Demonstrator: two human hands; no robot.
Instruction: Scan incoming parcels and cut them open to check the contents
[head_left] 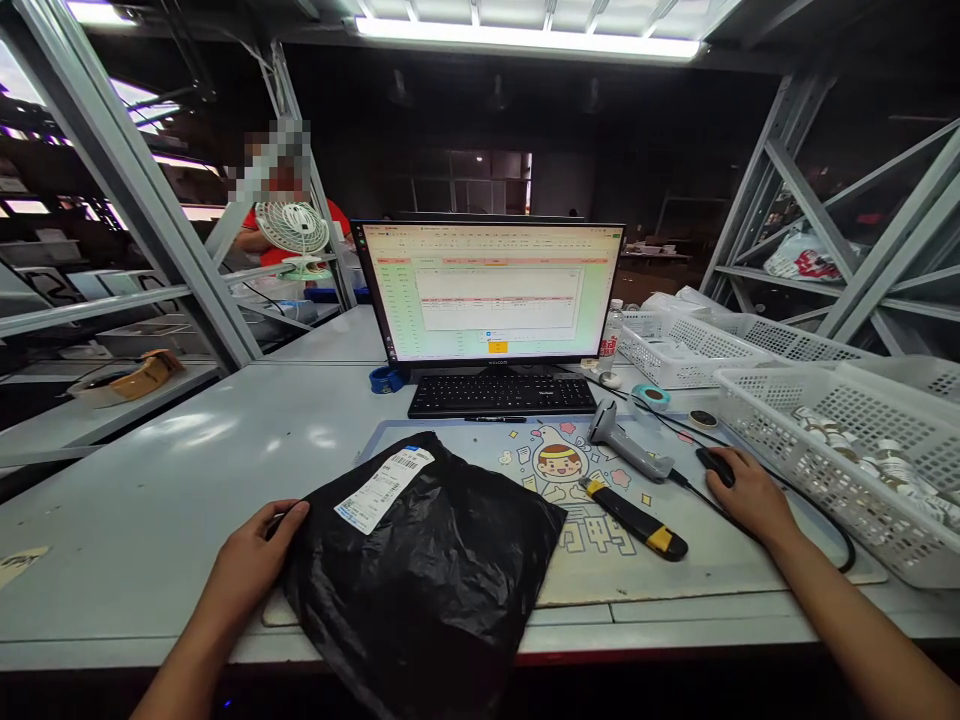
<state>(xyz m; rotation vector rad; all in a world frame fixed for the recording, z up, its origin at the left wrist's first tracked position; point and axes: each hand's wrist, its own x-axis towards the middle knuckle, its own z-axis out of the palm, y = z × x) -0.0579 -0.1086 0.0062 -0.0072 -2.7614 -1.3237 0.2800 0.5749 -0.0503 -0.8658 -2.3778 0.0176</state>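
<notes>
A black plastic mailing bag (442, 560) with a white shipping label (384, 488) lies across the front of the desk mat, its lower part hanging past the table edge. My left hand (262, 545) pinches the bag's left edge between thumb and fingers. My right hand (754, 495) rests over a black computer mouse (716, 466), fingers curved around it. Between the bag and that hand lie a black and yellow utility knife (637, 520) and a grey barcode scanner (630, 445). A lit monitor (491, 290) showing a spreadsheet and a black keyboard (502, 395) stand behind the bag.
White plastic baskets (832, 450) holding small bottles line the right side. A blue tape roll (386, 380) and a teal tape roll (650, 396) sit near the keyboard. At left, an orange tape dispenser (142, 377) rests on a shelf; a person in red stands behind a fan (294, 228).
</notes>
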